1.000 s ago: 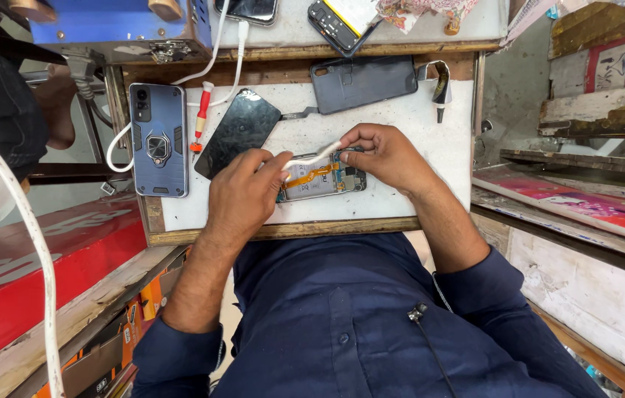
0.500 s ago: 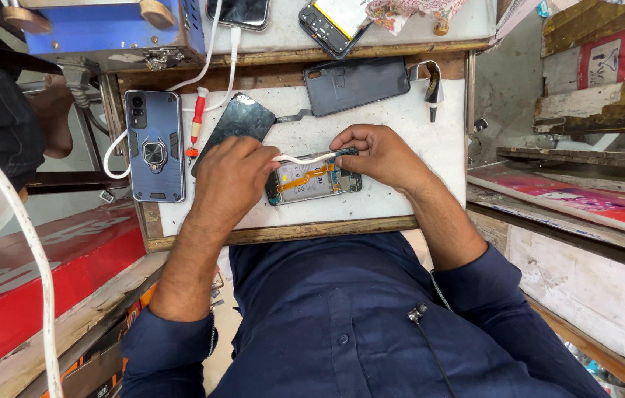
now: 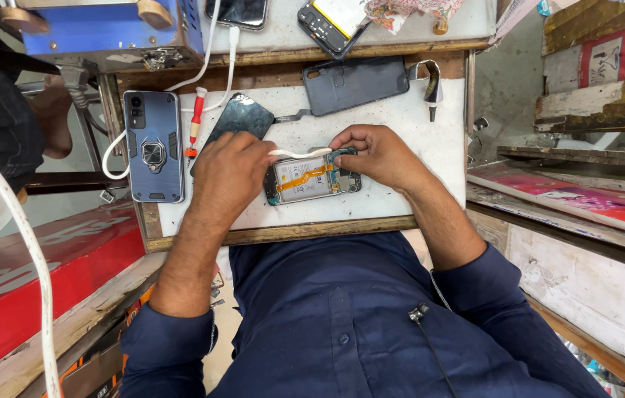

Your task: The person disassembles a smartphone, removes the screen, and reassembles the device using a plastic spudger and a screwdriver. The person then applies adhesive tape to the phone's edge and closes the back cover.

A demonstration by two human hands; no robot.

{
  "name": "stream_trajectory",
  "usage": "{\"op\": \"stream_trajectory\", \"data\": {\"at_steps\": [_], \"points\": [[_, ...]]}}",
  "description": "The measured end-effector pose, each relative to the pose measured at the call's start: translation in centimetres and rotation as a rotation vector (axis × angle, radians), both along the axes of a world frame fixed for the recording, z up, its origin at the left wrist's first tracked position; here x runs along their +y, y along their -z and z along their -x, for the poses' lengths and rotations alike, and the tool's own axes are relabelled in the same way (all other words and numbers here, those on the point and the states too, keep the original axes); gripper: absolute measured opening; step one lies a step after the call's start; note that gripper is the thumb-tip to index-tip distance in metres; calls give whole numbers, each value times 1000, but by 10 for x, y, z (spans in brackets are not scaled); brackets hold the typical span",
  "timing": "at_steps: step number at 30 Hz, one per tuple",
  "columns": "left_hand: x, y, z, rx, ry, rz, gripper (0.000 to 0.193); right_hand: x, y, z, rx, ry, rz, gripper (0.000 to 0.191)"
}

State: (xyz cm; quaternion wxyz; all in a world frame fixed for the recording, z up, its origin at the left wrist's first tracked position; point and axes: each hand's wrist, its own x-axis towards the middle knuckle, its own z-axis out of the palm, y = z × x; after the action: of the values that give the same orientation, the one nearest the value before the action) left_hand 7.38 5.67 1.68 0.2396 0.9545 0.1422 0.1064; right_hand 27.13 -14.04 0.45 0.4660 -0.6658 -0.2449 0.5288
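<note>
An opened phone [image 3: 311,179], with its battery and an orange ribbon cable showing, lies on the white work board [image 3: 401,118]. My left hand [image 3: 230,173] pinches a thin white curved strip [image 3: 299,153] that runs across the phone's far edge. My right hand [image 3: 376,152] grips the phone's far right corner and touches the strip's other end. Both sleeves are dark blue.
A blue cased phone [image 3: 153,146], a red screwdriver [image 3: 194,121] and a dark glass panel [image 3: 237,119] lie to the left. A grey back cover [image 3: 355,84] and a small tool [image 3: 431,81] sit behind. A blue box [image 3: 99,28] and white cables [image 3: 213,55] stand on the back shelf.
The white strip has been pulled straighter over the phone's far edge, and my left hand has shifted slightly left, uncovering more of the opened phone.
</note>
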Motion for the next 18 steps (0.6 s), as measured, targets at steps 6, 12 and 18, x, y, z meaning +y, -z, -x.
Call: {"op": "stream_trajectory", "data": {"at_steps": [6,12,18], "points": [[1,-4,3,-65,21,20,17,0,0,0,-21,6,39,22],[-2,-3,1,-73,29,64,16,-1,0,1,-12,13,29,20],[1,-4,4,-79,-28,74,16,-2,1,0,19,4,-28,21]]}}
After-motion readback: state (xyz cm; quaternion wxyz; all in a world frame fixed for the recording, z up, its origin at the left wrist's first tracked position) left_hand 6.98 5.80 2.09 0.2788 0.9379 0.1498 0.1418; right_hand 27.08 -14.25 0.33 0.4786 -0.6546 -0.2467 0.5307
